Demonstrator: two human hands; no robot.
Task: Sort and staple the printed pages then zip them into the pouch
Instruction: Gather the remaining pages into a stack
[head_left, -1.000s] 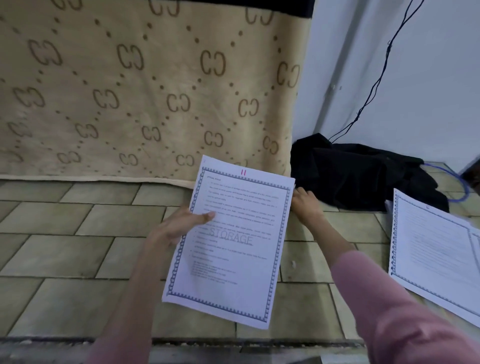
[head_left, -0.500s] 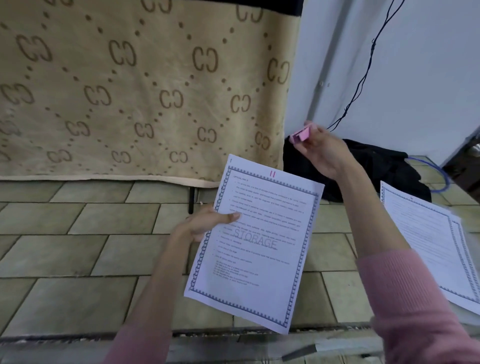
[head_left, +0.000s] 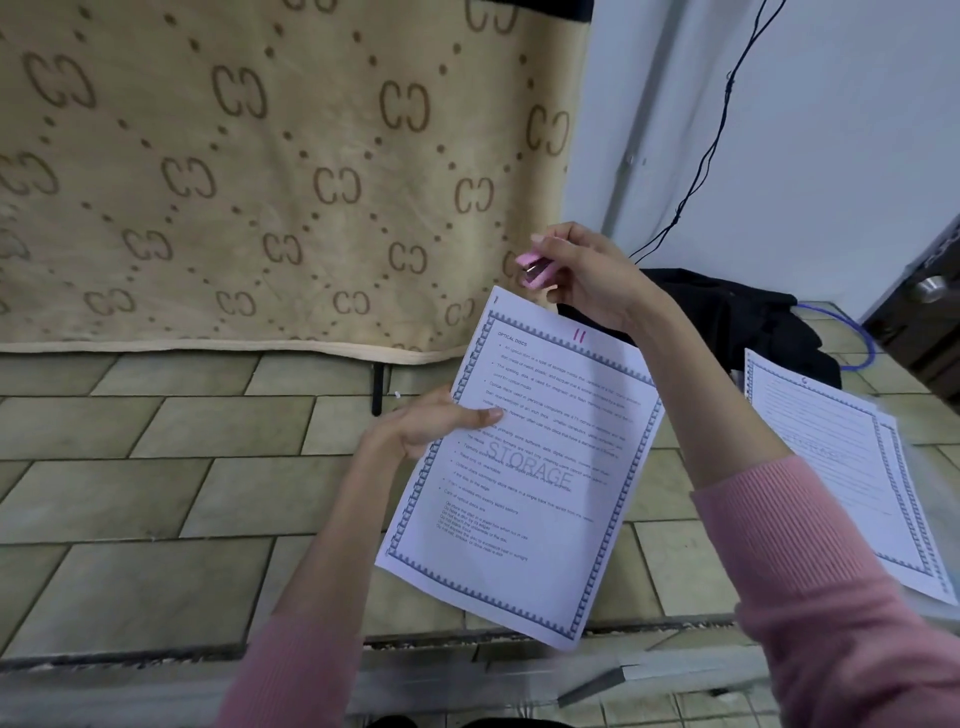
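Note:
My left hand grips the left edge of a set of printed pages held up in the middle of the view; the top sheet has a patterned border, a "STORAGE" watermark and a red "11" at its top. My right hand holds a small pink stapler just above the pages' top edge, its jaw near the upper left corner. More printed pages lie spread at the right. No pouch is in view.
A beige patterned blanket hangs behind, above a tiled floor. A black bag with a blue cable lies by the white wall. A door with a round knob stands at the far right.
My right hand left the pages' right edge, came up holding the pink stapler, and has moved down to the pages' top edge. The pages tilted and shifted right in my left hand.

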